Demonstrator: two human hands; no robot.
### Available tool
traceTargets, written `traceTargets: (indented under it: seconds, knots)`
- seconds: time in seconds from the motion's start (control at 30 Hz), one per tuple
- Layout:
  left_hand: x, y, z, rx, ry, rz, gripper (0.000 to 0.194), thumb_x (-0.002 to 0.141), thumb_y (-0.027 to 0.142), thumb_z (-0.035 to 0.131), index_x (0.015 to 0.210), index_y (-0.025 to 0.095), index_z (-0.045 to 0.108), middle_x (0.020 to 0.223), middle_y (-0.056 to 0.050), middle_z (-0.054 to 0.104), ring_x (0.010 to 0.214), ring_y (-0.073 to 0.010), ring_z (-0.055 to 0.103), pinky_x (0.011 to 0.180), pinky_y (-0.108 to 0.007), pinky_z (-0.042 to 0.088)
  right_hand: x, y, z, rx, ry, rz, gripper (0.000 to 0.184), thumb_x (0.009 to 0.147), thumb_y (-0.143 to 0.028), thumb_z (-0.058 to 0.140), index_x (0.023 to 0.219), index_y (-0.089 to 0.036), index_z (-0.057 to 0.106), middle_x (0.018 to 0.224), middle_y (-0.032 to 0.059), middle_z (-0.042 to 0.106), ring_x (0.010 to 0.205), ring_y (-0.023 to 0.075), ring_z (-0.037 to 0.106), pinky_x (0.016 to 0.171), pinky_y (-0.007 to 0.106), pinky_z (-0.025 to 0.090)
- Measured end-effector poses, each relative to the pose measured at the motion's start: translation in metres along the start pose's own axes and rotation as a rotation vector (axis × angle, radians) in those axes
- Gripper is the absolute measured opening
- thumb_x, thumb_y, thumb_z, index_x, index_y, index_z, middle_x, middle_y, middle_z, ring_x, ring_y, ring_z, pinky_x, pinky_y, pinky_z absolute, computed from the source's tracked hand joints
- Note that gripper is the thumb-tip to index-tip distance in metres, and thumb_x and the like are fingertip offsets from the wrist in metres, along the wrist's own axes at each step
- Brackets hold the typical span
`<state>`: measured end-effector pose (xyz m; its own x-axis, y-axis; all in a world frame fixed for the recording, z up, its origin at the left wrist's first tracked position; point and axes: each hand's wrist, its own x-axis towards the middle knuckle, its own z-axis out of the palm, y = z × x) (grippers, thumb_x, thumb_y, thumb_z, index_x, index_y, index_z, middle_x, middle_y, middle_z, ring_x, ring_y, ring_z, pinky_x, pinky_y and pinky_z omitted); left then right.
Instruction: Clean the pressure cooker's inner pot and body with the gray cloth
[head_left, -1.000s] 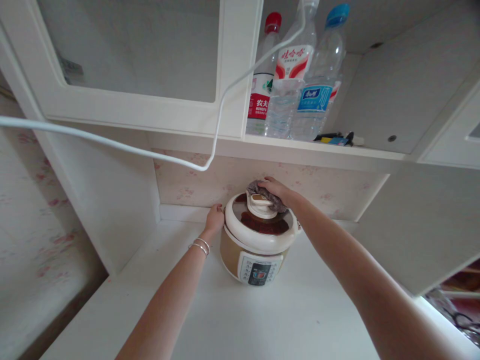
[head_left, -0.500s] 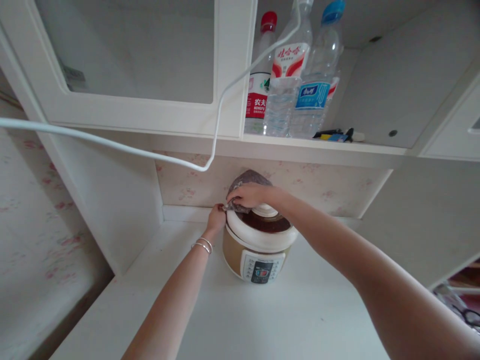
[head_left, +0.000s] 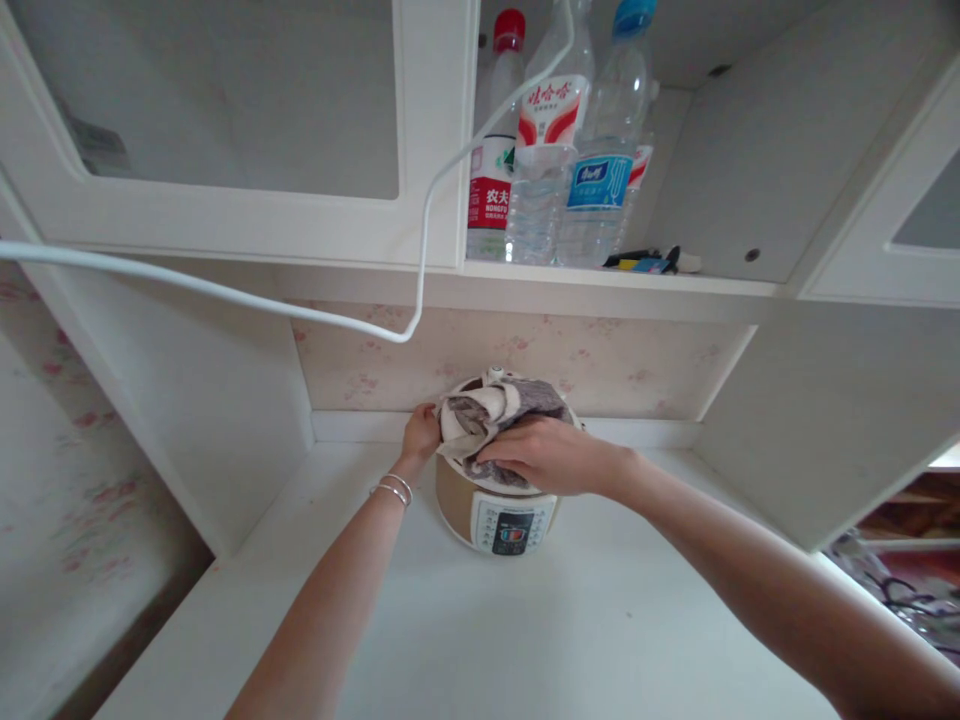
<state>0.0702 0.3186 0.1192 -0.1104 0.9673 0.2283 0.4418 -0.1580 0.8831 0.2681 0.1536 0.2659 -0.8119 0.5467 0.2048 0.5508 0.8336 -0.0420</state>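
A small tan and white electric cooker (head_left: pixel 496 520) with a button panel stands at the back of a white counter (head_left: pixel 525 630). My right hand (head_left: pixel 536 456) presses a grey and white cloth (head_left: pixel 487 415) onto the front of the cooker's lid, fingers closed over the cloth. My left hand (head_left: pixel 420 432), with bangles on its wrist, grips the cooker's left side. The cloth hides most of the lid.
Above the counter, an open shelf holds three water bottles (head_left: pixel 555 150) and small items (head_left: pixel 649 262). A white cable (head_left: pixel 225 290) hangs across the view in front of a glass cabinet door (head_left: pixel 225 110). A white side panel (head_left: pixel 817 420) stands at the right.
My right hand has dragged the cloth from the back of the lid, over its left edge, to the front. The left hand has stayed on the cooker's side.
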Motion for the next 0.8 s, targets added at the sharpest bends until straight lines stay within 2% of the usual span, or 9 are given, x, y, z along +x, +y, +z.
traceTargets:
  seconds: [0.13, 0.27, 0.4, 0.53, 0.67, 0.8]
  knots:
    - [-0.005, 0.002, -0.001, 0.008, 0.033, -0.016, 0.036, 0.093, 0.021, 0.033, 0.115, 0.012, 0.060, 0.119, -0.016, 0.062, 0.113, -0.0244, 0.056, 0.095, -0.035, 0.041, -0.040, 0.008, 0.009, 0.090, 0.152, 0.270, 0.036, 0.094, -0.027, 0.039, 0.123, -0.031, 0.060, 0.116, -0.0004, 0.067, 0.103, 0.0184, 0.062, 0.089, 0.030, 0.046]
    - [-0.009, 0.006, -0.002, 0.007, 0.047, -0.016, 0.037, 0.090, 0.022, 0.033, 0.114, 0.013, 0.061, 0.117, -0.015, 0.064, 0.110, -0.0241, 0.058, 0.093, -0.033, 0.042, -0.061, 0.049, 0.033, 0.084, 0.391, 0.507, 0.037, 0.093, -0.037, 0.039, 0.120, -0.027, 0.062, 0.117, 0.0024, 0.066, 0.109, 0.0217, 0.059, 0.098, 0.038, 0.042]
    - [-0.010, 0.007, -0.002, 0.003, 0.063, -0.024, 0.038, 0.090, 0.022, 0.033, 0.114, 0.014, 0.061, 0.119, -0.014, 0.063, 0.112, -0.0225, 0.057, 0.093, -0.031, 0.042, -0.055, 0.102, 0.050, 0.164, 0.587, 0.768, 0.039, 0.091, -0.042, 0.038, 0.112, -0.023, 0.066, 0.119, 0.0047, 0.065, 0.114, 0.0222, 0.056, 0.104, 0.041, 0.037]
    - [-0.010, 0.007, -0.002, -0.003, 0.067, -0.024, 0.037, 0.089, 0.021, 0.034, 0.112, 0.015, 0.062, 0.118, -0.013, 0.064, 0.111, -0.0226, 0.058, 0.093, -0.032, 0.043, -0.039, 0.133, 0.048, 0.230, 0.604, 0.917, 0.044, 0.090, -0.047, 0.037, 0.115, -0.023, 0.064, 0.119, 0.0076, 0.064, 0.109, 0.0249, 0.058, 0.098, 0.044, 0.040]
    - [-0.009, 0.006, -0.003, -0.002, 0.069, -0.020, 0.037, 0.089, 0.021, 0.034, 0.112, 0.014, 0.062, 0.116, -0.014, 0.065, 0.110, -0.0230, 0.059, 0.092, -0.033, 0.043, -0.038, 0.129, 0.045, 0.222, 0.586, 0.938, 0.047, 0.089, -0.054, 0.037, 0.112, -0.025, 0.065, 0.114, 0.0075, 0.066, 0.106, 0.0260, 0.060, 0.094, 0.043, 0.041]
    - [-0.008, 0.005, -0.002, -0.010, 0.062, -0.019, 0.036, 0.088, 0.021, 0.036, 0.111, 0.015, 0.062, 0.116, -0.013, 0.065, 0.109, -0.0230, 0.059, 0.093, -0.032, 0.043, -0.047, 0.098, 0.052, 0.084, 0.589, 1.013, 0.050, 0.088, -0.060, 0.035, 0.104, -0.026, 0.068, 0.101, 0.0079, 0.070, 0.093, 0.0272, 0.063, 0.082, 0.040, 0.045]
